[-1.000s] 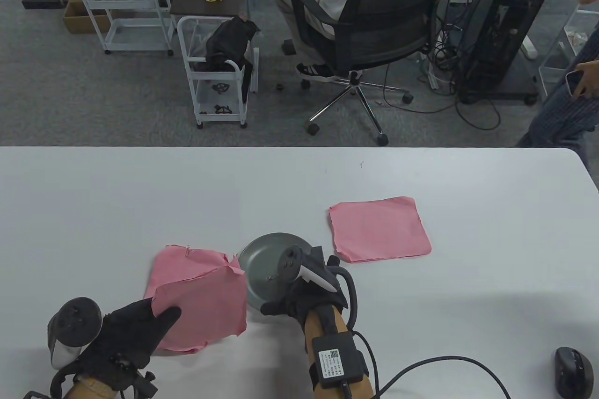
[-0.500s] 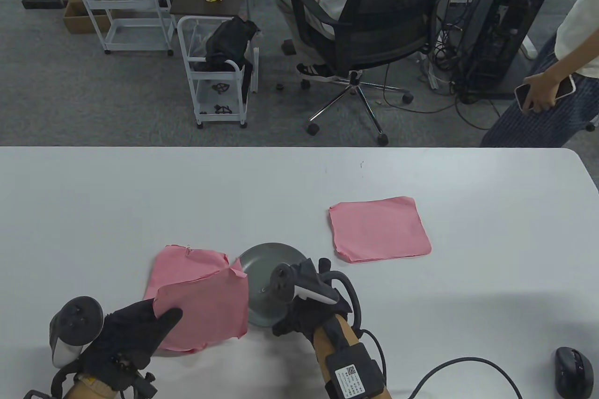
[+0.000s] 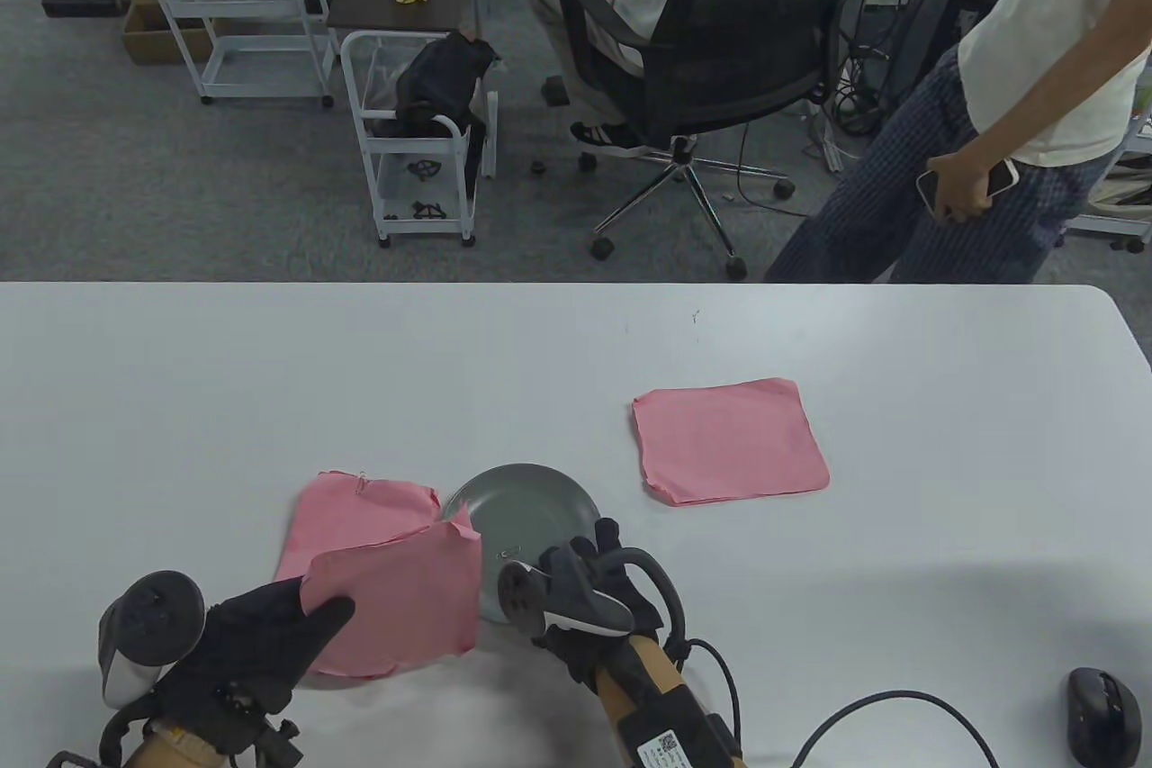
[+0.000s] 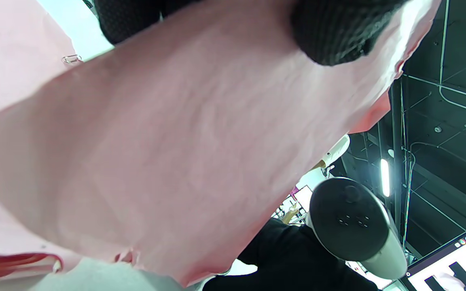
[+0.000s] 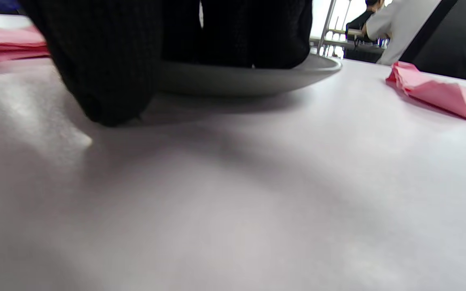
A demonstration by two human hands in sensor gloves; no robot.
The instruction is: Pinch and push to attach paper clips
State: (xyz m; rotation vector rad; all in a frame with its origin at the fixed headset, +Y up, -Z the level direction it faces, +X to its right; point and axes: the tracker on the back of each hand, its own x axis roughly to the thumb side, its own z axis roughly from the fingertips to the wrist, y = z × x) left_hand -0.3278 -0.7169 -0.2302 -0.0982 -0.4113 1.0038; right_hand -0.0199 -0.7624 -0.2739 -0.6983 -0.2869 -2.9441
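Left hand (image 3: 247,646) pinched the near-left corner of a pink sheet (image 3: 396,601), thumb (image 3: 328,610) on top, other fingers hidden beneath. In the left wrist view that sheet was lifted off the stack, with a gloved fingertip (image 4: 330,30) pressed on it. Under it lay the pink paper stack (image 3: 351,511) near the table's front edge, left of centre. 1 paper clip (image 3: 362,480) sat on the stack's far edge, also seen in the left wrist view (image 4: 71,59).

Right hand (image 3: 594,601) was at the near rim of the grey plate (image 3: 531,516), just right of the stack. Its fingers curled down over the rim; the right wrist view showed a gloved fingertip (image 5: 103,81) touching the white table (image 5: 257,202) just in front of the plate (image 5: 257,79), the others over the plate edge. Couldn't tell whether they held anything. A small clip (image 3: 509,554) lay inside the plate, near the right hand's tracker (image 3: 549,601).

A 2nd pink stack (image 3: 729,444) lay flat farther right, well apart from the plate. A black mouse (image 3: 1102,714) sat at the near-right corner of the table. Behind the table: a person seated in a black office chair (image 3: 720,30), another person (image 3: 1008,111) standing and holding a phone, and a white cart (image 3: 418,147).
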